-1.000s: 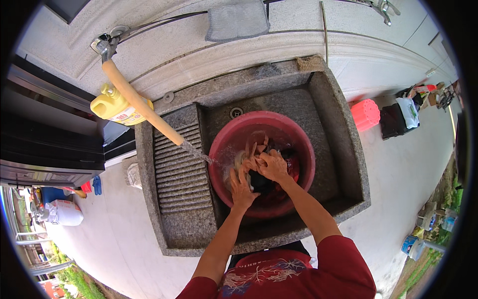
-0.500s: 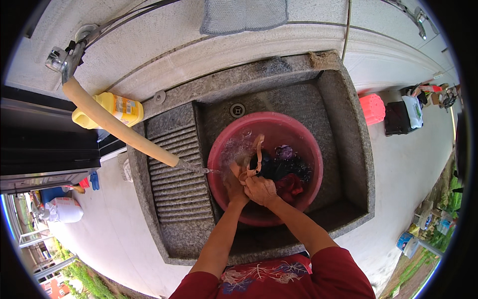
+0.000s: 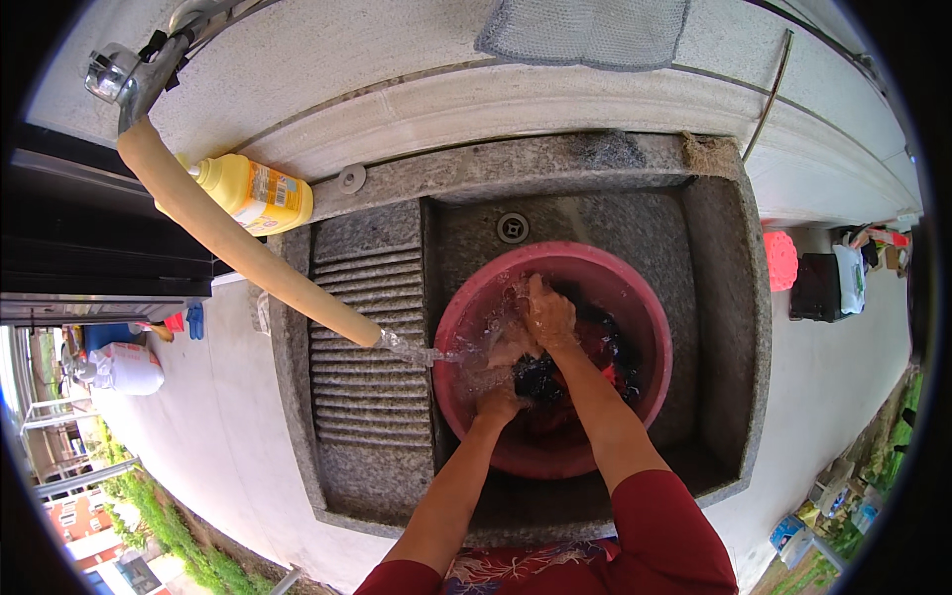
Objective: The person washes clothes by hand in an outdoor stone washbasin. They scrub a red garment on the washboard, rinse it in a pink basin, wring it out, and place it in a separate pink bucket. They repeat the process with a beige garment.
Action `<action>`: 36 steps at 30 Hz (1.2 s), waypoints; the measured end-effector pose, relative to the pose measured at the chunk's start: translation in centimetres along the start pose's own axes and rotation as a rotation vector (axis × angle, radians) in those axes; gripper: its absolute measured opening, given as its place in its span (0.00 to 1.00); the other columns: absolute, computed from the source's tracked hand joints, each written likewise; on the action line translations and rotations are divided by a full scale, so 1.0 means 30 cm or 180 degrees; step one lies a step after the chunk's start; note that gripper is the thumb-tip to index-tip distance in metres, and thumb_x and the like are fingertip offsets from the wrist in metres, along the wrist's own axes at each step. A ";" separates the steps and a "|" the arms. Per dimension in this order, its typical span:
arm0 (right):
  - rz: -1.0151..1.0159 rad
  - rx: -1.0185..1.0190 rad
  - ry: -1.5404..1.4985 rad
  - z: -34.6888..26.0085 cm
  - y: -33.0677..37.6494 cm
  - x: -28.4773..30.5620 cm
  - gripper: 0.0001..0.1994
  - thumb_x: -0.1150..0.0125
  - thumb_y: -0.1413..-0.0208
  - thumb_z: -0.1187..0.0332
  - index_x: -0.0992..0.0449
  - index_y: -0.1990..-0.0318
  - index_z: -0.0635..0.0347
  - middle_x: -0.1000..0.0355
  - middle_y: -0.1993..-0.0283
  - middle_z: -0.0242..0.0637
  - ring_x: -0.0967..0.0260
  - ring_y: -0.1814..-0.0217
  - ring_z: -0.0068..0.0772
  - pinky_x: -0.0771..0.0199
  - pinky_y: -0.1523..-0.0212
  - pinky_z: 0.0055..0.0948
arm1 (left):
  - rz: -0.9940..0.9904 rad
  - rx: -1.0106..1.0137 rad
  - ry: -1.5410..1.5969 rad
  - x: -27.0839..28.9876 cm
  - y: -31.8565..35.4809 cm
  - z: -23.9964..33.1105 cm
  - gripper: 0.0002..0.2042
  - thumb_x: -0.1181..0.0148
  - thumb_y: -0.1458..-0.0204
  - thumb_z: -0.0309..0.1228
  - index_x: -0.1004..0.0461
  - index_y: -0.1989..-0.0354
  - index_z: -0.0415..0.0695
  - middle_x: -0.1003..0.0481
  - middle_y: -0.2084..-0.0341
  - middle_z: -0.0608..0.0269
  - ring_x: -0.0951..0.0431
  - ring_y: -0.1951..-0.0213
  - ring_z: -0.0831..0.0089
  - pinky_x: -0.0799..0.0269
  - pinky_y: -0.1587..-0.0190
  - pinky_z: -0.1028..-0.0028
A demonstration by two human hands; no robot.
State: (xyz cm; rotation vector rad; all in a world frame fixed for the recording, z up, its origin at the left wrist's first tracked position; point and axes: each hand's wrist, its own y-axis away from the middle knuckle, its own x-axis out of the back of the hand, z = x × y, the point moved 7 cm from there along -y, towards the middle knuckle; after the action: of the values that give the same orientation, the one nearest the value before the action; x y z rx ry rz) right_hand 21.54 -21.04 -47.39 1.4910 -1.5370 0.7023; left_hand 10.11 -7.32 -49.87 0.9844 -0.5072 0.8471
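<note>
A pink plastic basin [image 3: 659,382] of water stands in a stone sink. Above its middle-left my right hand [image 3: 550,315] is closed on a wet beige cloth [image 3: 511,342], which trails down through the bubbles toward my left hand. Lower in the basin lies my left hand [image 3: 499,403], its fingers hidden by water and cloth. Dark clothes [image 3: 540,380] soak beside both hands, with a red garment [image 3: 598,347] among them. From a beige hose [image 3: 253,253] on the tap, water [image 3: 412,350] pours in over the basin's left rim.
Ribbed washboard stone [image 3: 367,337] forms the left part of the stone sink [image 3: 734,327]. A drain [image 3: 513,228] lies behind the basin. On the back left ledge is a yellow jug [image 3: 260,195]. A grey mesh cloth [image 3: 585,30] hangs on the wall.
My hands have come apart: the right has moved farther back, the left nearer me. The beige cloth has dropped lower into the water. The whole view has shifted somewhat.
</note>
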 end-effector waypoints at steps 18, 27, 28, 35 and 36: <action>-0.1022 0.1271 0.1535 -0.188 0.462 0.452 0.13 0.46 0.50 0.71 0.31 0.55 0.55 0.34 0.65 0.47 0.29 0.63 0.51 0.26 0.64 0.41 | 0.0750 -0.0580 -0.0520 0.129 0.274 0.116 0.38 0.35 0.58 0.33 0.51 0.40 0.42 0.37 0.56 0.51 0.31 0.54 0.55 0.27 0.57 0.61; 0.2415 0.2365 0.0186 -1.053 0.225 1.258 0.14 0.44 0.46 0.66 0.31 0.55 0.63 0.31 0.67 0.44 0.28 0.65 0.45 0.25 0.71 0.36 | 0.0222 -0.1171 -0.1308 0.101 0.418 0.006 0.23 0.53 0.43 0.42 0.38 0.43 0.41 0.45 0.41 0.48 0.54 0.35 0.52 0.63 0.35 0.50; 0.2710 0.2449 0.0225 -1.119 0.195 1.305 0.14 0.45 0.45 0.65 0.30 0.55 0.64 0.31 0.67 0.44 0.27 0.65 0.45 0.25 0.71 0.36 | 0.0111 -0.1077 -0.1179 0.101 0.422 0.008 0.23 0.54 0.42 0.44 0.37 0.44 0.41 0.46 0.39 0.49 0.57 0.33 0.53 0.69 0.35 0.47; 0.2124 0.1544 0.0307 -1.237 -0.023 1.290 0.15 0.51 0.42 0.59 0.25 0.68 0.63 0.27 0.72 0.49 0.26 0.65 0.50 0.27 0.68 0.46 | -0.0570 -0.0732 -0.0852 0.105 0.400 0.000 0.21 0.57 0.41 0.46 0.31 0.46 0.46 0.49 0.37 0.56 0.62 0.32 0.58 0.74 0.38 0.37; 0.2178 0.1511 0.0257 -1.231 -0.028 1.276 0.16 0.52 0.41 0.59 0.25 0.69 0.62 0.26 0.72 0.50 0.27 0.66 0.53 0.28 0.66 0.48 | -0.0568 -0.0720 -0.0814 0.094 0.392 -0.007 0.21 0.58 0.41 0.46 0.31 0.47 0.46 0.48 0.37 0.56 0.62 0.33 0.58 0.74 0.38 0.37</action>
State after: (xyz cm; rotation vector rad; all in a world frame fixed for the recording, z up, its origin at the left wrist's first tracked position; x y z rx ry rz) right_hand 32.66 -8.31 3.05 1.2097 -1.9147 1.5925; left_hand 2.26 -2.69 -41.94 0.9175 -0.7063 0.4941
